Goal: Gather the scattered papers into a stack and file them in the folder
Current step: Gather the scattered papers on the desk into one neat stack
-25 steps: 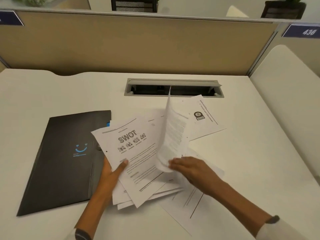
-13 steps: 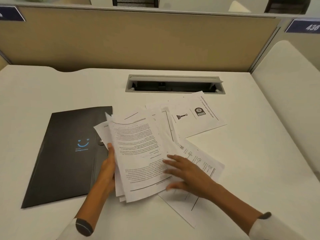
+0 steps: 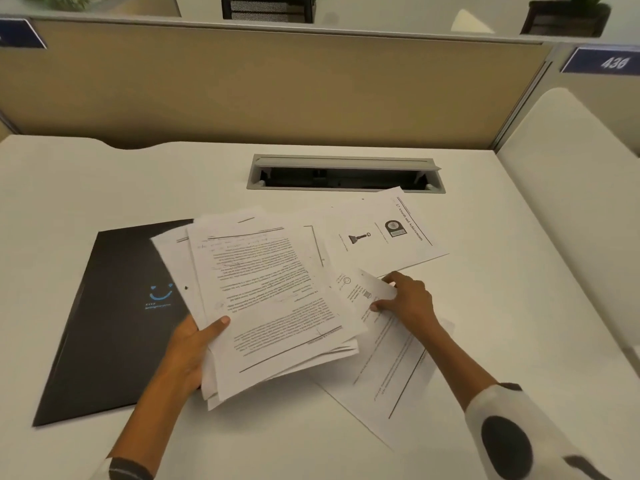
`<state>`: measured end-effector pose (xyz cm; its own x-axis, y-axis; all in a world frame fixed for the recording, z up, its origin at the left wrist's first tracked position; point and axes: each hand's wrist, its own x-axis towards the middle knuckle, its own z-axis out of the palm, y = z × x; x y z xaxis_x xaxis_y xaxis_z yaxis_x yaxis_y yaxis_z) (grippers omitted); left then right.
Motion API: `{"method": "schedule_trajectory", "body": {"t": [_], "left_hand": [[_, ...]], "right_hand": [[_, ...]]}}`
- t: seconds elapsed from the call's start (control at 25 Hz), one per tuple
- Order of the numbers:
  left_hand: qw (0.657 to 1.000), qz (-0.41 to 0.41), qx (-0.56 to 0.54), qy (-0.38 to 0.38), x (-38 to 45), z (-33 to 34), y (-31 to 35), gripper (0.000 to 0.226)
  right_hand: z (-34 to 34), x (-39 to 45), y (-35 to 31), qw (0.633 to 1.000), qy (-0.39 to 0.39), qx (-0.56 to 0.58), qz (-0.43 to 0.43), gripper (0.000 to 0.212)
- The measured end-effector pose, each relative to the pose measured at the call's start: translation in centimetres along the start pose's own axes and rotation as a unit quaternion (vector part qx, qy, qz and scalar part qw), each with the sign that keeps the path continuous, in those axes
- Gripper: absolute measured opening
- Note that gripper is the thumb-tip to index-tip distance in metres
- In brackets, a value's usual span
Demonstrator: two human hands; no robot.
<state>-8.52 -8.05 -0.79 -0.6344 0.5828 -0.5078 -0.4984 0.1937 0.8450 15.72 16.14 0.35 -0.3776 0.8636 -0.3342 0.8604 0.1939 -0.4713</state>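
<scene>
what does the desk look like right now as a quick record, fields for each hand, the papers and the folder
left hand: grip on the stack of papers, thumb on top
right hand: pinching the edge of a loose sheet beside the stack
far sheet: flat on the desk, untouched
folder: black, closed, flat, left of the stack
stage: gathering, nothing filed yet

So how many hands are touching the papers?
2. The left hand grips the stack of papers at its left edge. The right hand pinches a loose sheet just right of the stack. Neither is hidden.
</scene>
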Motion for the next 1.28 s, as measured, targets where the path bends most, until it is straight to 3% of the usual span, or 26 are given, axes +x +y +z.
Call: {"method": "schedule_trajectory", "body": {"t": [0.16,0.32,0.4,0.52,0.68,0.76,0.84,0.96,1.12,1.28], "left_hand": [[1.0,0.001,0.001,0.017,-0.4,-2.4,0.9,0.033],[1.0,-0.002,-0.008,0.017,-0.9,-2.6,1.0,0.034],[1.0,0.001,-0.018,0.014,-1.0,-2.2,0.9,0.037],[0.999,0.009,-0.031,0.028,-0.5,-1.8,1.0,0.038],[0.999,0.012,-0.035,0.036,0.3,-1.5,1.0,0.036],[0.999,0.007,-0.038,0.031,0.5,-1.3,0.6,0.035],[0.999,0.002,-0.04,0.021,0.7,-0.9,0.3,0.035],[0.999,-0.008,-0.044,0.006,0.8,0.1,-0.3,0.037],[0.999,-0.008,-0.051,-0.013,0.9,2.2,-0.6,0.035],[0.999,0.003,-0.048,-0.024,1.1,4.1,-1.1,0.038]], "right_hand": [[-3.2,2.7,-0.2,0.997,0.037,-0.056,-0.035,0.034],[-7.0,7.7,-2.8,0.983,0.078,-0.143,-0.086,0.032],[-7.7,9.8,-3.5,0.982,0.043,-0.156,-0.1,0.028],[-7.5,11.0,-3.3,0.982,-0.05,-0.164,-0.084,0.034],[-6.1,9.0,-1.9,0.968,0.009,-0.228,-0.104,0.028],[-5.5,7.5,-0.4,0.964,0.001,-0.25,-0.092,0.029],[-5.7,6.9,0.9,0.975,-0.019,-0.214,-0.057,0.034],[-6.7,7.8,1.5,0.989,0.02,-0.142,-0.038,0.04],[-6.4,9.0,2.2,0.983,0.025,-0.16,-0.088,0.047],[-6.5,9.4,2.7,0.985,0.018,-0.165,-0.042,0.05]]}}
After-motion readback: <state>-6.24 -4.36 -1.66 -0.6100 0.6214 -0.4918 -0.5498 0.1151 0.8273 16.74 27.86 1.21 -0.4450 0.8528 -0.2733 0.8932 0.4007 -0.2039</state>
